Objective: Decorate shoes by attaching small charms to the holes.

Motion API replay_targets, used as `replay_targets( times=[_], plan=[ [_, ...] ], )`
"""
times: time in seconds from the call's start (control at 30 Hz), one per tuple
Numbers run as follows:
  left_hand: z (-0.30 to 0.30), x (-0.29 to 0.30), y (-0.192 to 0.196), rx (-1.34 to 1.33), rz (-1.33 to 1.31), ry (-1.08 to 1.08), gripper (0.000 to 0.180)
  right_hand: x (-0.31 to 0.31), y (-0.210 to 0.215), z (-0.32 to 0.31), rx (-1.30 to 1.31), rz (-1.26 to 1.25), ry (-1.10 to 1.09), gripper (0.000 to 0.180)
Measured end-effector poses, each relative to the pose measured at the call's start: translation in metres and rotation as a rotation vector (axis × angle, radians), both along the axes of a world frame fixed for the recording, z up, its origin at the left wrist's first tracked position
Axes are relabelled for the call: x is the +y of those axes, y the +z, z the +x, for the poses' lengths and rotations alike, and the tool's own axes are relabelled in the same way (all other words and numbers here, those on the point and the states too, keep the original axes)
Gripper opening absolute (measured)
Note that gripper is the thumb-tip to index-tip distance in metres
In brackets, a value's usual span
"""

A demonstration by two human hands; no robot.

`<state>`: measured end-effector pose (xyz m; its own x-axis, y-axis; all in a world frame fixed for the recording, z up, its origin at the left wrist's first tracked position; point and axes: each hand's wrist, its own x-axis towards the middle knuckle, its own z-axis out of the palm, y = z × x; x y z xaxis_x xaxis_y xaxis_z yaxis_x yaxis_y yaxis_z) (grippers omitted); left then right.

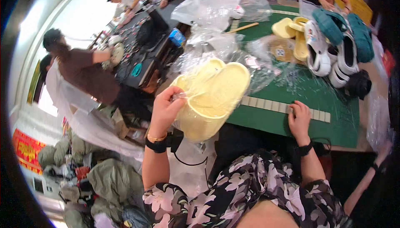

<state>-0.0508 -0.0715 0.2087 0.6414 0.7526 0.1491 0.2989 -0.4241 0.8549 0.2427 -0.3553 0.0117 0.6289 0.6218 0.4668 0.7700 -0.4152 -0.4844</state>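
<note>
Your left hand (166, 110) pinches the clear bag (216, 67) holding the yellow slippers (212, 96), raised off the desk (316, 98) at its near-left edge. Your right hand (299, 121) rests flat on the desk's pale strip (266, 104), fingers loose, holding nothing. Risk: the thin film may slip or tear under that small pinch, dropping the slippers.

Far right of surface (316, 98): white clogs (318, 51) beside teal clogs (331, 26).
Behind them: loose yellow clogs (287, 28), wooden stick (243, 28).
Left background: person in brown shirt (83, 73).
Floor, lower left: olive-green bundles (112, 182).
</note>
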Motion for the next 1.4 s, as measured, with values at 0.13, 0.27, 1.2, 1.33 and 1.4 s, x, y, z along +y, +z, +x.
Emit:
replay_targets(
  times=[0.13, 0.27, 1.2, 1.33, 1.4],
  plan=[
    [0.07, -0.014, -0.037, 0.111, 0.012, -0.116, 0.029, -0.001, 0.013, 0.001, 0.134, 0.184, 0.03, 0.023],
    [0.102, -0.024, -0.081, 0.251, 0.405, -0.218, 0.057, 0.001, 0.028, -0.006, 0.687, 0.304, 0.072, 0.026],
    [0.106, 0.0, -0.094, -0.124, 0.183, 0.066, 0.018, -0.011, 0.039, 0.039, 0.605, 0.157, -0.062, 0.042],
    [0.148, 0.039, -0.093, -0.01, 0.435, -0.166, 0.031, -0.035, 0.051, 0.011, 0.678, -0.022, -0.097, 0.042],
    [0.162, 0.043, -0.096, 0.05, 0.579, -0.256, 0.036, -0.04, 0.055, 0.001, 0.709, -0.161, -0.064, 0.042]
  ],
)
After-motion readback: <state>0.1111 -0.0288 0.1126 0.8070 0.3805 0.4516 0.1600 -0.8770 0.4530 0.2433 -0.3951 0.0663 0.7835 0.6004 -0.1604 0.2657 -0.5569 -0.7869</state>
